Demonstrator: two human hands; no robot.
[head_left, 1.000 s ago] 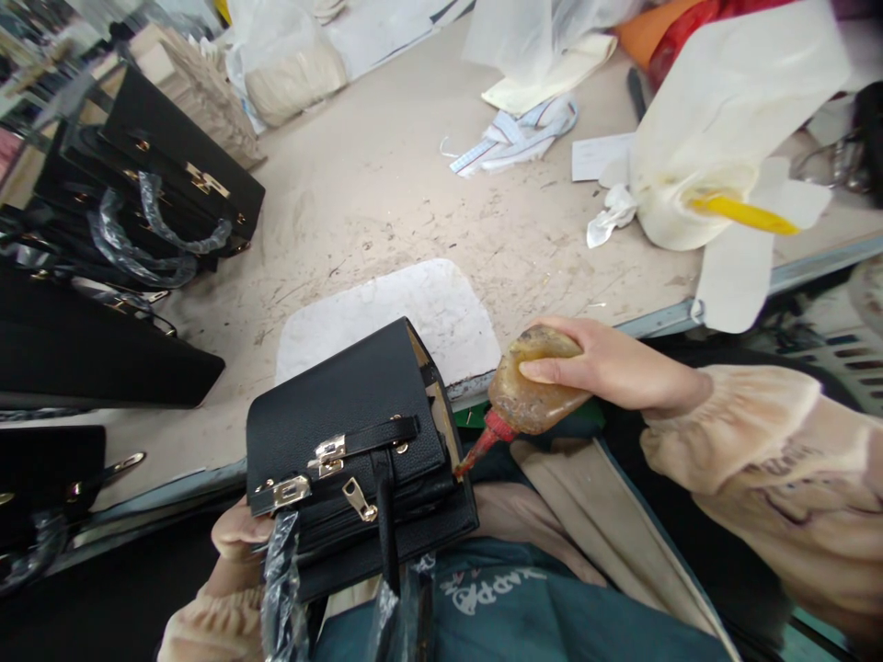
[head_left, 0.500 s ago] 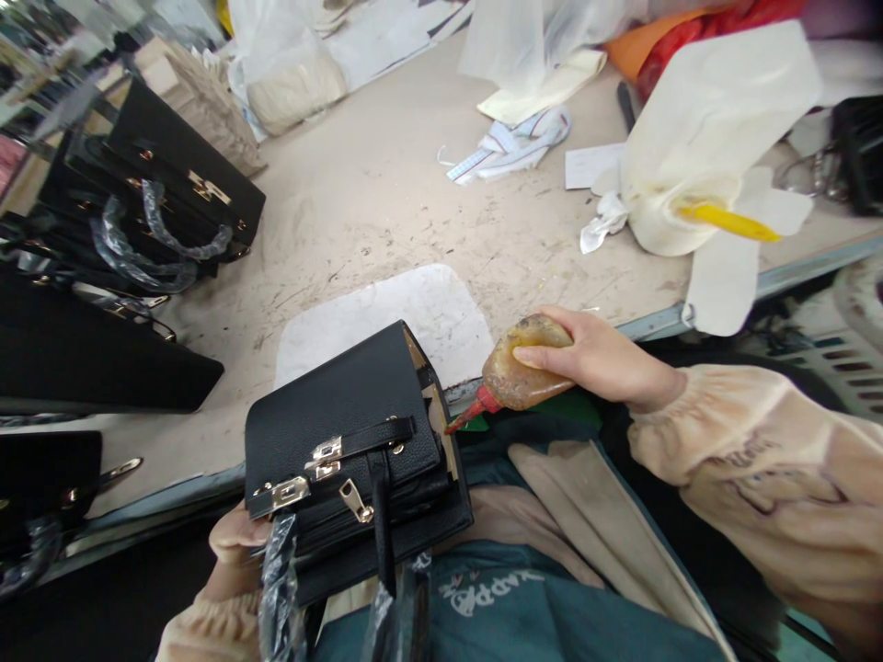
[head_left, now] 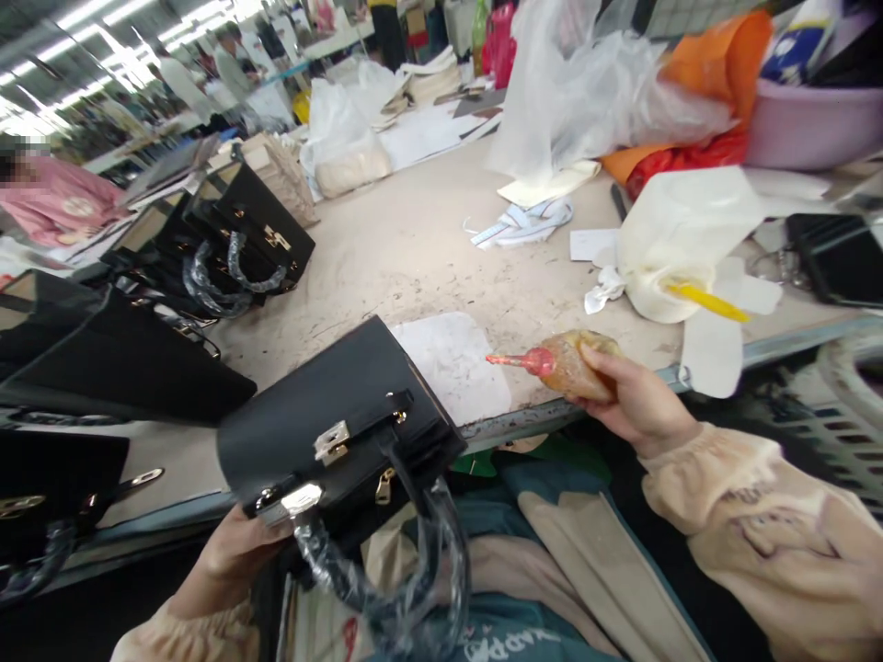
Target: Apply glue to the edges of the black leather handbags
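Observation:
A black handbag (head_left: 310,395) with gold metal fittings and plastic-wrapped handles lies tilted at the table's front edge. My left hand (head_left: 241,542) grips its lower left end; some fingers are hidden behind the bag. To the right, my right hand (head_left: 635,395) is wrapped around an amber squeeze bottle (head_left: 576,363) with a red nozzle. The nozzle points left, above the table and apart from the bag. Beneath the bag and beside it lies a white sheet (head_left: 455,359).
More black handbags (head_left: 255,221) stand along the left. A cut-open white plastic jug (head_left: 682,230) with a yellow stick sits at the right, near crumpled tissue (head_left: 604,290). Behind are a coiled tape (head_left: 524,223), plastic bags (head_left: 607,101) and a lilac basin (head_left: 814,129). A person in pink (head_left: 62,198) is far left.
My right hand has drawn the bottle away from the bag's side opening, and its nozzle has swung up to point left. The bag has turned and shifted slightly left. The view has tilted upward.

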